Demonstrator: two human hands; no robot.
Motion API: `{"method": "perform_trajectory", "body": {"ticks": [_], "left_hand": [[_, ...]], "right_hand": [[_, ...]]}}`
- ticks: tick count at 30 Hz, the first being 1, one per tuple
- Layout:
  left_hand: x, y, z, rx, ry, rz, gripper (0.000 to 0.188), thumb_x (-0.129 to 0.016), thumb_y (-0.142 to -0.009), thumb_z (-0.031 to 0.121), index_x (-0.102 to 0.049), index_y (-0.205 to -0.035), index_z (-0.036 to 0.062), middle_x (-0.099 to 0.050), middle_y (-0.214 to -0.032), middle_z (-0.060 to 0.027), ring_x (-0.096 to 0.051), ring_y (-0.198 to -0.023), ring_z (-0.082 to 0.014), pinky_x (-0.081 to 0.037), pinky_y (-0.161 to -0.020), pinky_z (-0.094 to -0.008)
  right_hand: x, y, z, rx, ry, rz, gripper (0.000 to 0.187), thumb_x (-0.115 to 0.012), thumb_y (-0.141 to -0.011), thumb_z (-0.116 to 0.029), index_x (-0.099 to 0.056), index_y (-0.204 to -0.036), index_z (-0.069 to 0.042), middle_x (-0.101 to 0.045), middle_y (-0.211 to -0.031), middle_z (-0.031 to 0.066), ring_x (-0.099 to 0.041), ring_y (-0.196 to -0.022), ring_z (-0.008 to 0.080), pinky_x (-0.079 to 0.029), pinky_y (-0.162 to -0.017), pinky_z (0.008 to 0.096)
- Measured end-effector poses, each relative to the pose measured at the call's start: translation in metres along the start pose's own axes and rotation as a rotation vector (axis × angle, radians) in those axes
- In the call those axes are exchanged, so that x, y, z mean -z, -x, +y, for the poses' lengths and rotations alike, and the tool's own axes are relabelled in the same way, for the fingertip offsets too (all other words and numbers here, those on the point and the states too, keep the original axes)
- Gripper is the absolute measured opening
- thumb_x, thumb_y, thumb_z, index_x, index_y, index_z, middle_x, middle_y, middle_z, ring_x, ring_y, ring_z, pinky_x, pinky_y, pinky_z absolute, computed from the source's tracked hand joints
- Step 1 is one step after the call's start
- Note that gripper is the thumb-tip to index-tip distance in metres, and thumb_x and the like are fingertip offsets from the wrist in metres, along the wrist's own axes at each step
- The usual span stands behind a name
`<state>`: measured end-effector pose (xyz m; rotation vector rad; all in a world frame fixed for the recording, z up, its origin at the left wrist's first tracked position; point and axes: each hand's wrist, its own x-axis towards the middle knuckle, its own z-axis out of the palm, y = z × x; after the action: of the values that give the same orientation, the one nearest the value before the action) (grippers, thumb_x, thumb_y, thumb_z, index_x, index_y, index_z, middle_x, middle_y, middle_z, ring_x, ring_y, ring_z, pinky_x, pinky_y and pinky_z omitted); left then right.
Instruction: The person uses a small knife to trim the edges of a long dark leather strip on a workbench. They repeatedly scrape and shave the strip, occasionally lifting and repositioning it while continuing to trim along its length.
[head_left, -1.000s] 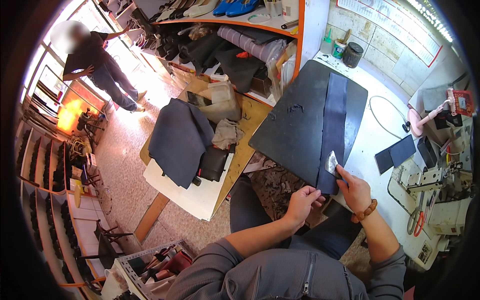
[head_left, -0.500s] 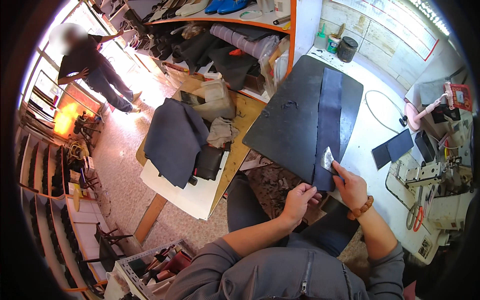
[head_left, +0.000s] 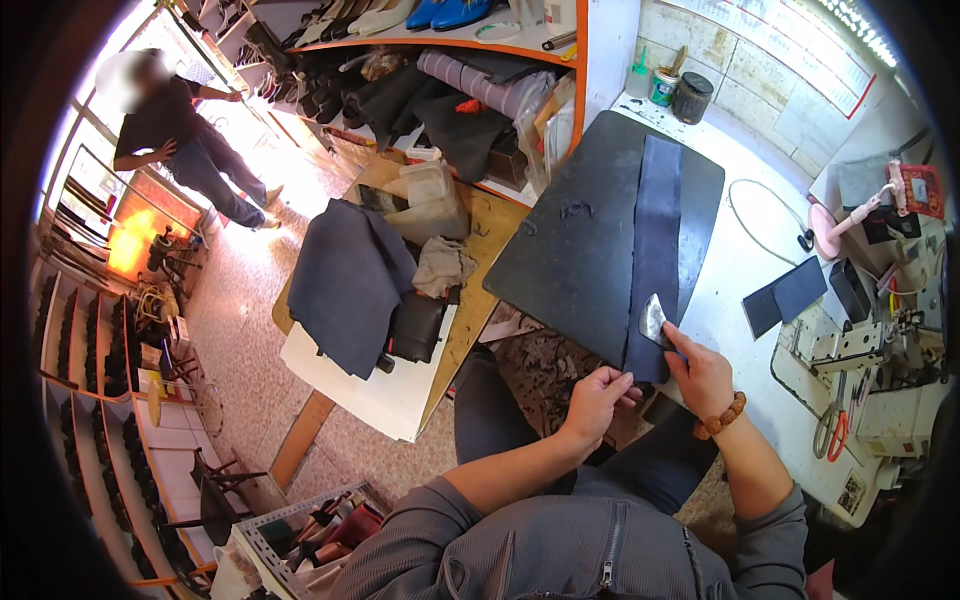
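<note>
Leather strip (head_left: 655, 250), dark, long, flat; L hand (head_left: 592, 398) pinches end, R hand (head_left: 703, 372) grips blade (head_left: 653, 320).

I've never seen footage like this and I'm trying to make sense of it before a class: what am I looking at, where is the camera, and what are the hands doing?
The camera sits on a person's head and looks down through a fisheye lens, so straight edges bend. No machine is at work here; both forearms coming in from the lower edge are the wearer's own. In front lies a black cutting board on a white bench, with a long dark strip of material laid along it. The left hand pins the strip's near end. The right hand, with a bead bracelet on its wrist, holds a small metal blade against the strip. Another person stands far off by the doorway.
</note>
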<state>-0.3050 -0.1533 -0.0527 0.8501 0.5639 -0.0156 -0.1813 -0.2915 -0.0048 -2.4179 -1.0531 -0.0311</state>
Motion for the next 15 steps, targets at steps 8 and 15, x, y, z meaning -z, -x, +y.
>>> {"method": "perform_trajectory", "body": {"ticks": [8, 15], "left_hand": [[-0.0002, -0.0001, -0.0012, -0.045, -0.015, -0.004, 0.015, -0.056, -0.095, 0.018, -0.059, -0.092, 0.0039, -0.066, -0.084, -0.006, -0.059, -0.07, -0.0098, -0.049, -0.068, -0.0239], [-0.0047, 0.0026, 0.0016, -0.06, -0.008, 0.024, 0.012, -0.056, -0.094, 0.014, -0.059, -0.09, 0.0033, -0.065, -0.083, -0.0058, -0.057, -0.07, -0.0097, -0.047, -0.068, -0.0232]], "right_hand": [[-0.0006, 0.0006, -0.0004, 0.002, 0.013, -0.002, 0.042, -0.063, -0.084, -0.018, -0.057, -0.125, -0.021, -0.062, -0.069, 0.0102, -0.061, -0.061, 0.0295, -0.047, -0.053, 0.0392], [0.0029, -0.001, -0.002, -0.029, -0.02, -0.024, 0.039, -0.062, -0.085, -0.02, -0.058, -0.124, -0.021, -0.061, -0.068, 0.0103, -0.06, -0.061, 0.0306, -0.046, -0.054, 0.0406]]}}
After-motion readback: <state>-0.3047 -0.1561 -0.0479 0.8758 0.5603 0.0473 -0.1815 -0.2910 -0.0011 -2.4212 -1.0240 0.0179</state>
